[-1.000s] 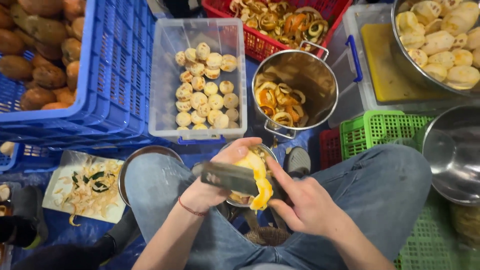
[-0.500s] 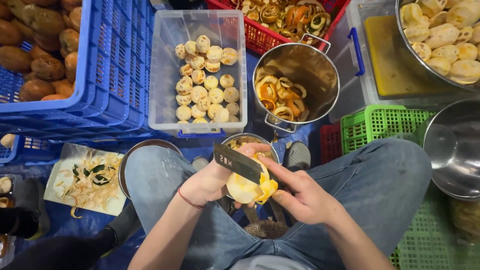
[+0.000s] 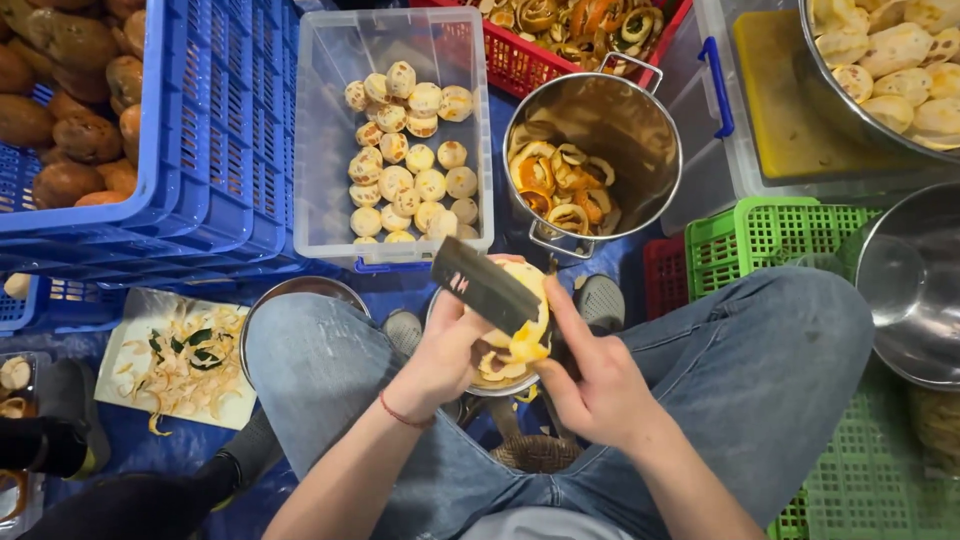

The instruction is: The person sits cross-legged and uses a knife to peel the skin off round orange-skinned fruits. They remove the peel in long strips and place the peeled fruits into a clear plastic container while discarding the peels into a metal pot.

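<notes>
The half-peeled yellow fruit [image 3: 527, 318] sits between the knees over a small steel bowl [image 3: 497, 380], right hand [image 3: 590, 385] fingers curled around it from the right, while the left hand [image 3: 447, 350] clenches a dark cleaver [image 3: 485, 285] laid diagonally across its upper-left side.

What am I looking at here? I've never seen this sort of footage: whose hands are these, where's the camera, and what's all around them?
The camera sits on a person's head, looking down at their lap; there is no machine. The left hand grips a dark flat-bladed knife laid against a yellow, partly peeled round fruit, which the right hand steadies from the other side. Both work above a small metal bowl of peelings between the knees. Ahead stand a clear plastic tub of pale peeled fruits, a steel pot of orange peel curls, and a blue plastic crate of brown unpeeled fruits.
</notes>
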